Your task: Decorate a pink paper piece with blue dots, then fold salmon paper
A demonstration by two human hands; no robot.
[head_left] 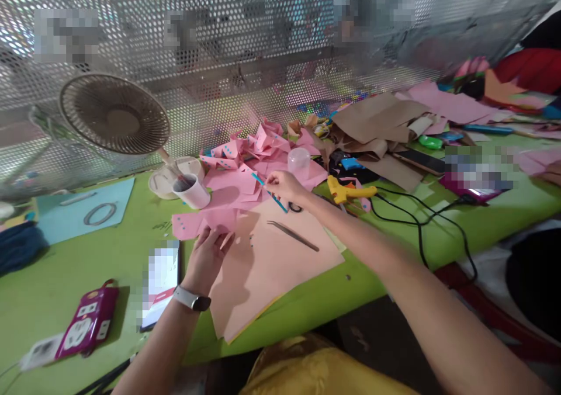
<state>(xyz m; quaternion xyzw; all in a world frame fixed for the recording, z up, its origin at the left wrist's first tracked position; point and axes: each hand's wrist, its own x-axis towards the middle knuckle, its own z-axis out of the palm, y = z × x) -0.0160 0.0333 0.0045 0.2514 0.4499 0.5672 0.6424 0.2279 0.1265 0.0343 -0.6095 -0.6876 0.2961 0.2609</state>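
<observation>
My left hand (211, 253) has its fingertips at the lower edge of a pink paper piece (219, 218) with small blue dots on its left end, and seems to hold it. Over the work sheets, my right hand (284, 186) is closed in a pinch beside a thin blue strip (279, 202). What the pinched fingers hold is too small to make out. A pair of metal tweezers (294, 235) lies on the peach paper sheet (280, 266) between my arms. Just below the right hand a black loop (295, 207), maybe a scissor handle, shows.
Folded pink paper shapes (263, 141) and a clear plastic cup (298, 162) lie behind. A yellow glue gun (350, 190) with black cords is at right. A white cup (193, 191), fan (116, 114), phone (161, 284) and purple power strip (90, 319) stand or lie left.
</observation>
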